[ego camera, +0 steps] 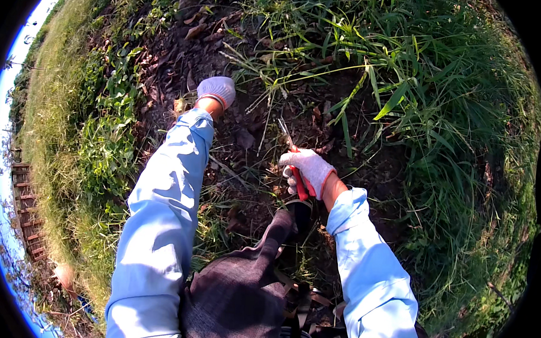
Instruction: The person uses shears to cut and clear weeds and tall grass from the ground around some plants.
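Observation:
My right hand (310,168), in a pale knit glove with a red cuff edge, is closed around the red handles of a cutting tool (300,185), probably shears. The metal blades (285,130) point up and slightly left, over dark soil. Further out to the left is my left hand (216,90), gloved in pale knit. Its fingers are hidden behind the back of the glove, so its grip does not show. Just right of it, thin grass seed heads (252,71) lean across the ground. A broad grass clump (392,83) grows beyond my right hand.
Dry brown leaves (197,31) lie on the soil beyond my left hand. Leafy low plants (114,112) grow at left. My bent knee (237,299) and dark shoe (301,213) are below. A brick-like structure (28,210) stands at the far left, with a rounded orange object (65,275) nearby.

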The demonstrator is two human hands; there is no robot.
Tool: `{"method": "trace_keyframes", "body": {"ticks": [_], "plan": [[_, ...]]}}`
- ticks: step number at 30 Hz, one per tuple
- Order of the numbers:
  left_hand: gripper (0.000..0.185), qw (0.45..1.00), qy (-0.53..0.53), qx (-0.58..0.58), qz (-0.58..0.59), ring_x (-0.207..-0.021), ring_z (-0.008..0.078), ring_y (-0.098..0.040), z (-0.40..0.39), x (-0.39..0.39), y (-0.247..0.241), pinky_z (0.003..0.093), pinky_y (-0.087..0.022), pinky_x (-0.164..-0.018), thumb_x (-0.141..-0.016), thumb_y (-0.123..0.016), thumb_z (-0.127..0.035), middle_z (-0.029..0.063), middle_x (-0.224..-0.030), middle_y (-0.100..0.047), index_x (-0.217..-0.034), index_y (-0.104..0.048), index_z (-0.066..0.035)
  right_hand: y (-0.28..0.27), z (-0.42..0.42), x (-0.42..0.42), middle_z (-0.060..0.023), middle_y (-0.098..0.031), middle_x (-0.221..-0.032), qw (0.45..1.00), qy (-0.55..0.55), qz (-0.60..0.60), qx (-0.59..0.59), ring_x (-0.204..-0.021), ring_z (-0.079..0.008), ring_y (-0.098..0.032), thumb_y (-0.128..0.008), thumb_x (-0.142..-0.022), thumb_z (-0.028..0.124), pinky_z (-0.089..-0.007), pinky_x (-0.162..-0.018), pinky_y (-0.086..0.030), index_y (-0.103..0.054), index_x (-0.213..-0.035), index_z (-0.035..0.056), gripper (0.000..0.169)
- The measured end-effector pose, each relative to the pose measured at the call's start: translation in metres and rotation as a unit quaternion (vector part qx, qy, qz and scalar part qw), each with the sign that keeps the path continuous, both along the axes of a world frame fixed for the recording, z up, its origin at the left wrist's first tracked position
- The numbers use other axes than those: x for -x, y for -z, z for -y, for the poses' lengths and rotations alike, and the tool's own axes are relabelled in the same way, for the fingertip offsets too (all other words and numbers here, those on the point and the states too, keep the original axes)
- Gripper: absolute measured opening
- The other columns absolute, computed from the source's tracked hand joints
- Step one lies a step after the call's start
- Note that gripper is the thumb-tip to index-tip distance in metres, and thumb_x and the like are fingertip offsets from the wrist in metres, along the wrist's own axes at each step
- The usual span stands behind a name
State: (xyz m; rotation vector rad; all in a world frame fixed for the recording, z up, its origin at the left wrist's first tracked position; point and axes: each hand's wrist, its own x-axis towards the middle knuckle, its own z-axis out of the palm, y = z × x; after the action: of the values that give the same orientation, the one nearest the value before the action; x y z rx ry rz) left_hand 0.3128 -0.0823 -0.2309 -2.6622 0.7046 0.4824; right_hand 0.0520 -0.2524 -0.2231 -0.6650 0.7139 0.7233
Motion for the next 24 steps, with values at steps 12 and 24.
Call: {"method": "trace_keyframes", "body": {"ticks": [12,24], "plan": [[0.023,0.976,-0.03,0.214,-0.007,-0.081,0.0403,-0.064,0.005,0.106,-0.025,0.0488,-0.05,-0.071,-0.086,-0.055,-0.027,0.0201,-0.083,-0.066,-0.091,-0.065,-0.007,0.0,0.004,0.045,-0.0019,-0.053,-0.065,1.0,0.005,0.006,0.02,-0.047,-0.015,-0.051,-0.066,-0.083,0.021,-0.0357,-0.045,-0.048,-0.051,-0.09,0.0098,0.02],[0.018,0.98,-0.049,0.182,0.062,-0.072,0.0358,-0.065,-0.115,0.254,-0.024,0.0467,-0.051,-0.064,-0.082,-0.064,-0.023,0.0153,-0.077,-0.065,-0.092,-0.06,-0.008,-0.039,-0.012,0.103,-0.0028,-0.056,-0.068,0.998,0.005,0.001,0.064,-0.052,-0.0152,-0.055,-0.063,-0.088,0.023,-0.0346,-0.047,-0.05,-0.054,-0.094,0.0089,0.018]]}}
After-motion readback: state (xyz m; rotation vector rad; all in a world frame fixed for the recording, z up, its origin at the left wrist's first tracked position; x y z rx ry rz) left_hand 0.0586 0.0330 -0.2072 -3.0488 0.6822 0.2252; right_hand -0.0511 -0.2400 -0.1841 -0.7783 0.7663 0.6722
